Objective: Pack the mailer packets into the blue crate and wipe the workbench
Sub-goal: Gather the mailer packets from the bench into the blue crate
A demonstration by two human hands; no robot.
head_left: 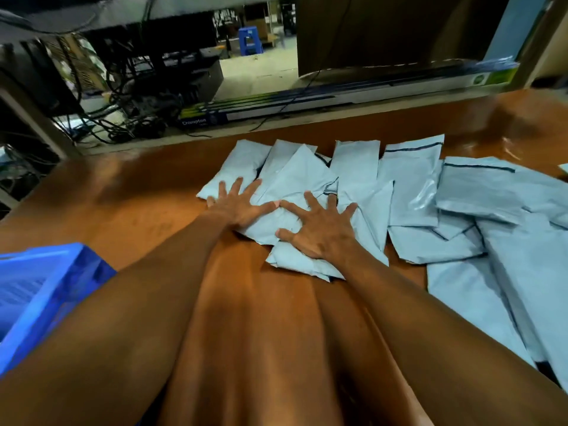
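Note:
Several pale grey mailer packets (408, 192) lie spread and overlapping across the brown workbench (147, 192), from its middle to the right edge. My left hand (236, 204) rests flat with fingers spread on the left end of the pile. My right hand (322, 229) lies flat with spread fingers on a packet (295, 262) at the pile's near edge. Neither hand grips anything. The blue crate (40, 287) stands at the near left, partly behind my left forearm.
A long flat box (338, 99) lies along the bench's far edge, below a brown board (384, 35). Tangled cables and dark equipment (132, 96) fill the far left. A blue stool (250, 40) stands on the floor beyond.

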